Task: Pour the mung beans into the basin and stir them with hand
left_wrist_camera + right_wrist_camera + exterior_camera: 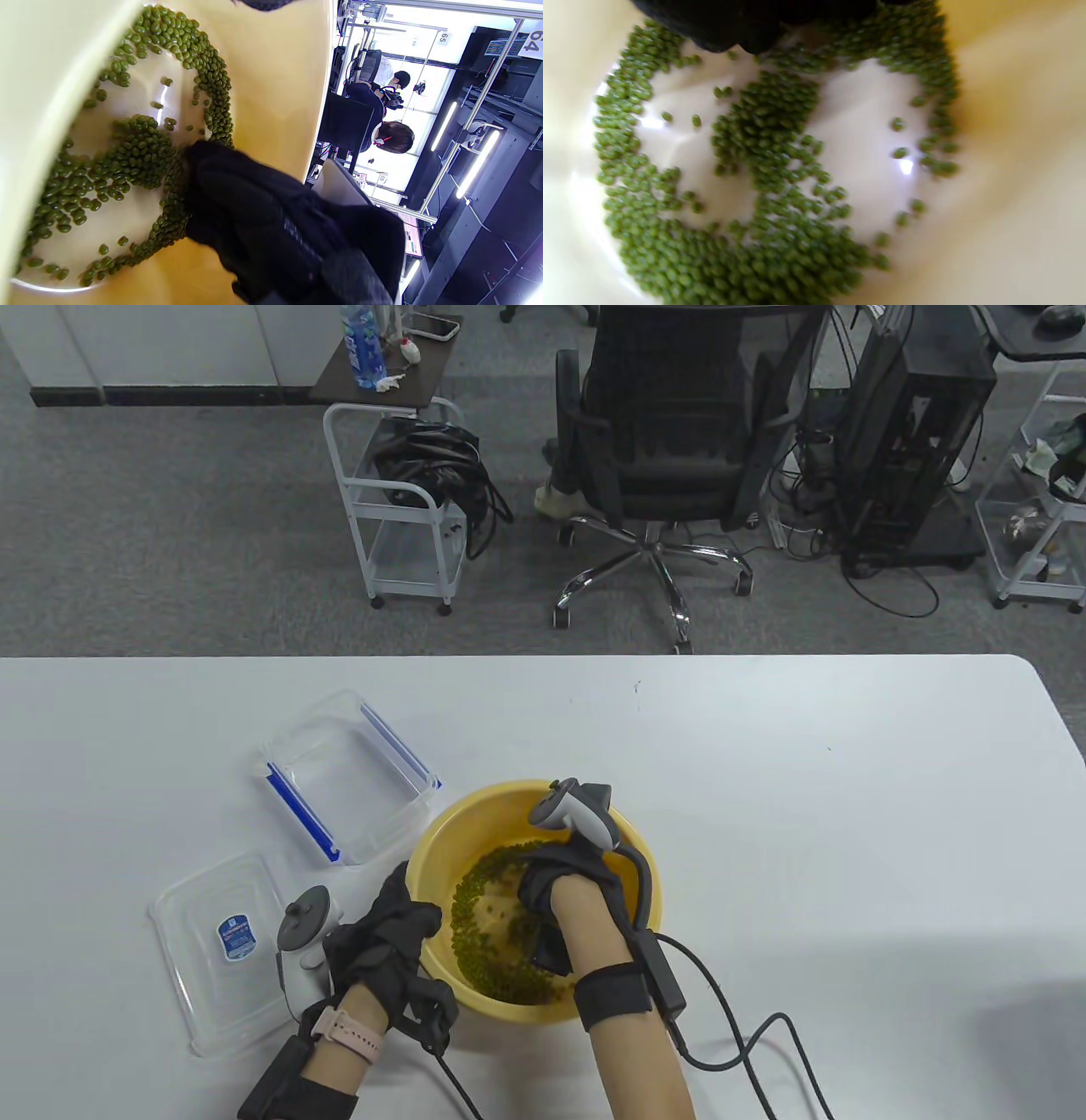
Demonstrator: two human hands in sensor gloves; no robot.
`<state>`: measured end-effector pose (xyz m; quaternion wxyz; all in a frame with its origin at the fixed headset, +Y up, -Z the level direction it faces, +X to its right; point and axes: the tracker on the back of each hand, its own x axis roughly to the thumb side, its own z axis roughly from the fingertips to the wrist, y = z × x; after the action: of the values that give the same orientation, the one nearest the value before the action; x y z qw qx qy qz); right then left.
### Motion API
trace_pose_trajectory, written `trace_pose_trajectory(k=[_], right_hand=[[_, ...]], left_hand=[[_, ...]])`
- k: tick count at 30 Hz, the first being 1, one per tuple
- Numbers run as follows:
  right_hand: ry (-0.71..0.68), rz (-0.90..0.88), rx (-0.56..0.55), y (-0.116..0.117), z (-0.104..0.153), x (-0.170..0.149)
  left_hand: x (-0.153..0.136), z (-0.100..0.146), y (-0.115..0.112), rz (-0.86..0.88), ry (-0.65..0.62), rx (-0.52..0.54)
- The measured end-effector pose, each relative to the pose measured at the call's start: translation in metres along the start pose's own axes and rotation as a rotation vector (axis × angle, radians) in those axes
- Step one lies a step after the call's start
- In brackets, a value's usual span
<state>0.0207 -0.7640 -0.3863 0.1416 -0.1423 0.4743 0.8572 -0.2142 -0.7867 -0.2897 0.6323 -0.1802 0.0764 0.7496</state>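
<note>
A yellow basin (509,791) stands near the table's front edge, with green mung beans (472,899) spread in a ring on its pale bottom. My right hand (547,882) reaches down into it, gloved fingertips among the beans. The left wrist view shows that glove (254,220) touching the beans (135,156) against the basin wall (275,84). In the right wrist view, the fingertips (734,21) hang over the beans (772,140) and the basin floor (865,127). My left hand (394,929) grips the basin's left rim, fingers curled over it.
An empty clear container (339,780) with blue clips sits behind the basin on the left. Its clear lid (212,976) lies flat beside my left wrist. A black cable (747,1044) trails right from my right wrist. An office chair (670,432) stands beyond the table.
</note>
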Motion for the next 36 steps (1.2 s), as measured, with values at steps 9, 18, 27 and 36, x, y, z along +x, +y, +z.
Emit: trace_pose_trajectory(k=[9,18,27,36], right_hand=[[-0.045,0.196,0.231,0.042,0.014,-0.006],[-0.221,-0.058,0.361,0.058,0.007,0.053],[-0.073,0.002,-0.144,0.002,-0.014,0.035],[0.038,0.026,0.091,0.01,-0.001,-0.015]], left_hand=[[0.0,0.0,0.0,0.001,-0.001,0.004],[0.001,-0.001,0.0,-0.013,0.006,-0.01],[0.001,0.0,0.0,-0.019,-0.003,-0.006],[0.001,0.0,0.0,-0.016,-0.006,0.003]])
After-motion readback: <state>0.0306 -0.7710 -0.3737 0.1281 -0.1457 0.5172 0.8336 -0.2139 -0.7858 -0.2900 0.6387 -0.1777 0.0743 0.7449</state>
